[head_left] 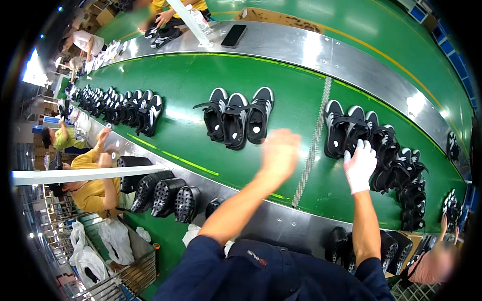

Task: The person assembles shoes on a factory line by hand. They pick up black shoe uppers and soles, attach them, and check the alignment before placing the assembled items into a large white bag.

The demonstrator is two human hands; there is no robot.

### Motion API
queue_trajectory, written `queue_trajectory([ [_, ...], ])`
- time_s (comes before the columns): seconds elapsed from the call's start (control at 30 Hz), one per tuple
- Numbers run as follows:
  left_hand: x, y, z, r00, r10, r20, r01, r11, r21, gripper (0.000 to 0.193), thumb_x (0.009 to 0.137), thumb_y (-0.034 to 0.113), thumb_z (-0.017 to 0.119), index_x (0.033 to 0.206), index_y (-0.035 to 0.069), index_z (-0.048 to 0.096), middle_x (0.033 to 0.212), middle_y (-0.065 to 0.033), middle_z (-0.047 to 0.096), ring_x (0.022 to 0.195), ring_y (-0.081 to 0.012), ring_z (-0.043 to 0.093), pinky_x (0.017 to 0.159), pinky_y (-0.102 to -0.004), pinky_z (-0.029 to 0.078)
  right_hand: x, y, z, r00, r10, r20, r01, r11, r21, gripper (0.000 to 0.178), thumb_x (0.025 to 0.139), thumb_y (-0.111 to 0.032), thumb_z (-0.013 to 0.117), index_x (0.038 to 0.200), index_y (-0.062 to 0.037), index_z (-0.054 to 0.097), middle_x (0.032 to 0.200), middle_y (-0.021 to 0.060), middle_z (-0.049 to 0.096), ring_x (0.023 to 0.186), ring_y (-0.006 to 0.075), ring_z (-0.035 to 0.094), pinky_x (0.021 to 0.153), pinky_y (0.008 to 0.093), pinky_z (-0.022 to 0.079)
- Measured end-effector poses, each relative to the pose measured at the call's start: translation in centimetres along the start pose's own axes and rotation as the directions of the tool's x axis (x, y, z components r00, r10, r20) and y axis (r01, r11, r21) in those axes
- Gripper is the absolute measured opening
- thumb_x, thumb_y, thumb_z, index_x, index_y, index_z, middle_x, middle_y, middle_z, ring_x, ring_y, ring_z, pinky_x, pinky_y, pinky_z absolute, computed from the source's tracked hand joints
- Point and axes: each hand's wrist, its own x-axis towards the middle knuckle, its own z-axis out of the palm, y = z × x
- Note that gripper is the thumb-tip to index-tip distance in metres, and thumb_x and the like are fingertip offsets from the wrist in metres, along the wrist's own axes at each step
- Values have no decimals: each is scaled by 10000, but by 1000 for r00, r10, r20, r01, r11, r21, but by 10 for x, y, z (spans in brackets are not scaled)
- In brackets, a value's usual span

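Note:
My left hand (281, 153), bare and smeared by motion, is over the green belt just right of three black sneakers. The nearest of these is a sneaker with a grey-white toe edge (261, 111); beside it stand a middle sneaker (234, 120) and a left one (216, 113). I cannot make out the left fingers. A white glove covers my right hand (360, 166), its fingers apart at the heel end of a black sneaker (354, 126). Another sneaker (333, 128) stands left of that one, and several more curve away to the right.
The green conveyor belt (181, 75) has a metal seam (314, 145) across it. A long row of sneakers (125, 106) lies far left. A phone (234, 36) rests on the steel edge. Black studded shoe-shaped forms (165, 195) stand near a white post (85, 175). Several people work around the belt.

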Motion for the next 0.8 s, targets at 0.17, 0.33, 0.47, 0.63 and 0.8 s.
queue_trajectory([
  [0.17,-38,-144,-67,882,-452,135,370,841,395,800,714,312,938,1411,249,551,1526,-244,434,1464,-494,376,1031,-664,479,-22,-148,-21,858,-478,-188,488,647,585,570,853,-312,771,1349,-87,603,1140,179,680,1080,381,647,933,482,539],
  [0.33,-38,-211,-45,951,-229,207,187,961,204,414,732,313,913,1113,219,781,1291,-174,592,1224,-431,510,1001,-559,516,-8,-261,11,811,-529,250,360,788,500,524,892,-427,761,1304,-127,636,1099,221,676,977,399,690,840,506,569],
  [0.47,-11,-176,-19,992,30,120,-49,986,161,334,769,336,876,1025,136,796,989,-127,651,1091,-381,543,841,-492,527,15,-217,33,873,-451,188,320,819,476,410,886,-497,760,1070,-133,712,984,154,716,943,359,711,825,494,577],
  [0.63,2,-42,28,943,204,261,-230,970,74,373,787,394,851,1044,126,808,1029,-159,706,1142,-369,549,862,-555,497,17,-100,50,952,-125,281,16,932,362,409,903,-488,748,1052,-109,709,979,169,721,955,374,723,824,494,580],
  [0.8,-33,28,-13,942,-7,336,5,1000,5,315,817,339,836,1039,118,805,1029,-177,714,1114,-374,566,835,-557,511,29,-78,18,936,-220,276,85,900,427,442,880,-409,779,1179,-97,686,978,183,741,967,386,720,827,505,571],
])
